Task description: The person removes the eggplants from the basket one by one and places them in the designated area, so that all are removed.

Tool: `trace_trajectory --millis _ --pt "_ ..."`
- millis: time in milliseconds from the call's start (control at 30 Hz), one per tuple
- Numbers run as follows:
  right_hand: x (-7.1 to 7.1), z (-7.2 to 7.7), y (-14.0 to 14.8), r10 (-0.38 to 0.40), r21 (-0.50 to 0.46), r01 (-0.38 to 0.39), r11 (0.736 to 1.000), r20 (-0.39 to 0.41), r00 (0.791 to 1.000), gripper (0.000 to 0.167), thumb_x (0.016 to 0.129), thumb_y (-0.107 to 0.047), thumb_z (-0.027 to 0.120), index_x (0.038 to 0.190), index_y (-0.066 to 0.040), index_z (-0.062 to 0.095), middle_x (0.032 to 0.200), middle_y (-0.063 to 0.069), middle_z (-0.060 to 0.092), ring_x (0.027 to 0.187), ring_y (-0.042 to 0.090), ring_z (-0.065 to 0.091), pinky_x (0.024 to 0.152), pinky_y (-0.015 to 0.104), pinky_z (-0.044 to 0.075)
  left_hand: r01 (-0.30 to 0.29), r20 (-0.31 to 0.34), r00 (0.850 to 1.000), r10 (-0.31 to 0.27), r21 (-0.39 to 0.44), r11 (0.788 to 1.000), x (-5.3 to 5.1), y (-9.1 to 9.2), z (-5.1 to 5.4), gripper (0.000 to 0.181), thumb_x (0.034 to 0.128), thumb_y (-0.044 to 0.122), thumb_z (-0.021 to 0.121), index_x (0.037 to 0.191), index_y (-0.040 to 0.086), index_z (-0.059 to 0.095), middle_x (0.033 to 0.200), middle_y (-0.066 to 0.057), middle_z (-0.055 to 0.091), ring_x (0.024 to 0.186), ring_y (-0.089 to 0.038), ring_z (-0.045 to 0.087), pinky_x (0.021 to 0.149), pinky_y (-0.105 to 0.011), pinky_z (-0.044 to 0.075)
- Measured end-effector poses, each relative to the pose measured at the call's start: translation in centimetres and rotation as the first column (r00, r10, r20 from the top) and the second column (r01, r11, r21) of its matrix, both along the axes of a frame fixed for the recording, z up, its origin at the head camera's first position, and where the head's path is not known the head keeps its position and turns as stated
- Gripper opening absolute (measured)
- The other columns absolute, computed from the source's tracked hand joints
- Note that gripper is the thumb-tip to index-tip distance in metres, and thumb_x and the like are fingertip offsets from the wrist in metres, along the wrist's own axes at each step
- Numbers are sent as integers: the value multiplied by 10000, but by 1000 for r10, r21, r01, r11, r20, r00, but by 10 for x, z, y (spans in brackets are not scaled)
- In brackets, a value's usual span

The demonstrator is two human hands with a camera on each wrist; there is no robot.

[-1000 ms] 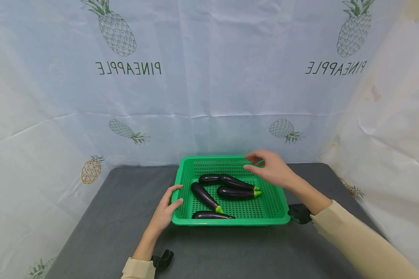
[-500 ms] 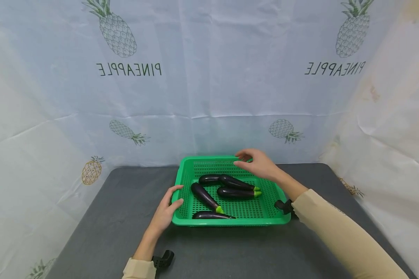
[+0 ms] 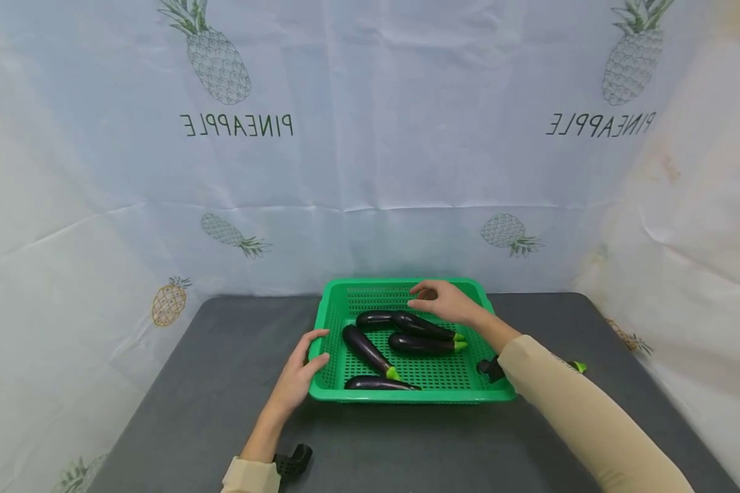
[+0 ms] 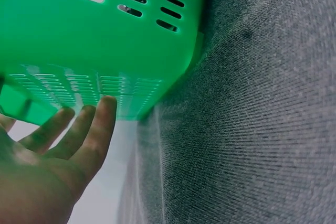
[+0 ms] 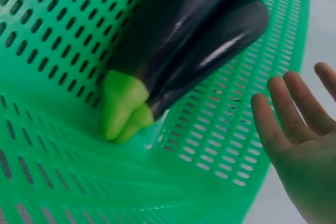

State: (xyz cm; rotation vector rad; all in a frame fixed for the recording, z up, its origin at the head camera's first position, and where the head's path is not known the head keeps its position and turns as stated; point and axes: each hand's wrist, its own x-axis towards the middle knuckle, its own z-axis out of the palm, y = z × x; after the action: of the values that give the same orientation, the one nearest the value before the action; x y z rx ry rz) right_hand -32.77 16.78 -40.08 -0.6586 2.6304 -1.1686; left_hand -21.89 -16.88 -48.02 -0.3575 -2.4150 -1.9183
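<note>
Several dark purple eggplants (image 3: 367,350) lie in a green perforated basket (image 3: 413,396). At its left side my left hand (image 3: 297,376) holds the rim, thumb and forefinger over the edge. In the left wrist view, the other fingertips touch the outer wall. My right hand (image 3: 445,302) hovers over the far right part of the basket, fingers loosely bent and holding nothing. Nearest to it are two eggplants (image 5: 220,45) side by side with green stem ends; in the right wrist view its fingers are apart from them. The right thumb is hidden there.
The basket stands on a dark grey table (image 3: 179,404) against a pineapple-print curtain (image 3: 376,164). On the table right of the basket, a green stem end (image 3: 577,367) shows past the right sleeve (image 3: 580,404), which hides whatever it belongs to.
My right hand has moved left, then lower over the basket. The green stem end has come into view beyond the right sleeve. My left hand stays at the rim, and the eggplants lie as before.
</note>
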Motion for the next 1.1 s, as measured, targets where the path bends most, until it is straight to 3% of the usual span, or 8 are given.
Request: trace_trajectory --millis 233,433,667,900,1100 --pt "-8 -18 0 -4 46 1 999 64 998 517 1016 -380 631 1400 -37 579 1281 145 610 1189 331 580 955 519 476 -12 25 1000 12 -6 1000 -1 0 0 439 1063 159 544 1495 160 467 1384 -166 550 1169 -322 579 905 -378 482" --pt "-11 -29 -3 11 105 -22 994 101 995 511 1007 -392 641 1383 -50 586 1244 140 619 1127 322 603 916 511 495 -12 0 1000 12 -7 1000 -2 -1 1 433 1062 141 540 1489 140 468 1383 -181 544 1158 -333 581 893 -377 487" --pt "-10 -35 -3 1 138 -22 990 151 989 469 1012 -358 640 1377 -68 593 1272 147 609 1133 319 600 909 506 499 -6 -9 1000 6 -23 1000 -2 0 -2 438 1064 132 531 1497 134 464 1428 -164 519 1165 -310 564 928 -401 466" --pt "-12 -39 1 36 165 -66 984 179 983 475 990 -297 680 1382 -47 582 1284 177 595 1172 357 583 917 516 498 0 -3 1000 0 1 1000 -1 0 -2 442 1061 140 530 1498 142 459 1308 -207 576 1045 -293 590 858 -362 487" --pt "-14 -43 3 61 163 -90 982 175 983 461 981 -304 697 1370 -74 607 1279 162 586 1145 324 582 891 496 506 -3 -5 1000 3 -1 1000 -2 1 -2 442 1060 136 532 1496 136 459 1330 -204 570 1069 -311 596 859 -364 492"
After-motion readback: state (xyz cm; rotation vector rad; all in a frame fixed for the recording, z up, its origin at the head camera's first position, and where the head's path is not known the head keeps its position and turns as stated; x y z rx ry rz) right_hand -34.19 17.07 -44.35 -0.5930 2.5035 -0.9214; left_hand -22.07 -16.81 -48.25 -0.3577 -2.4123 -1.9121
